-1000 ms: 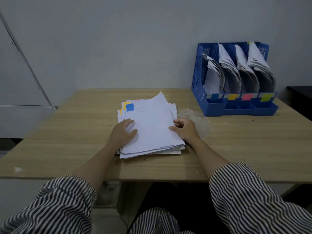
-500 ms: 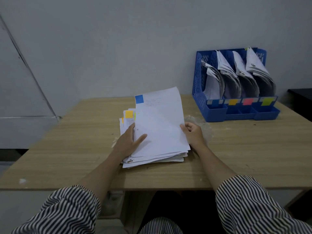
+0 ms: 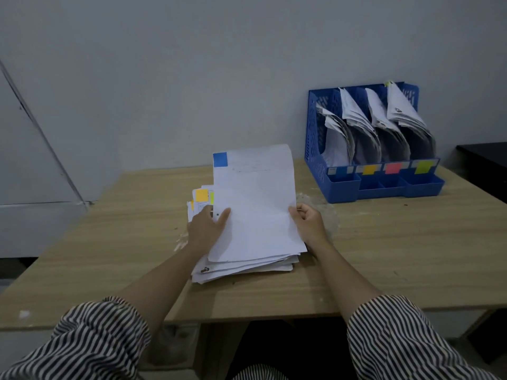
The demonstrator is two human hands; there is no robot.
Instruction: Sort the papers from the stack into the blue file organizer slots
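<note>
A white sheet with a blue tag [image 3: 255, 204] is raised at its far end off the paper stack [image 3: 244, 267] in the middle of the wooden table [image 3: 397, 256]. My right hand [image 3: 308, 223] pinches the sheet's right edge. My left hand [image 3: 205, 229] lies on the stack, thumb against the sheet's left edge. The paper below shows an orange tag [image 3: 202, 195]. The blue file organizer [image 3: 343, 185] stands at the back right, its slots full of papers and labelled blue, orange, red and green.
A grey wall runs behind the table. A dark piece of furniture [image 3: 482, 165] sits at the far right beyond the organizer. A pale worn patch [image 3: 321, 204] marks the tabletop right of the stack. Striped sleeves fill the bottom of the view.
The blue-tagged top sheet has been lifted off the stack at its far end, uncovering the orange-tagged paper below. My right hand went from resting on the stack to pinching the sheet's edge.
</note>
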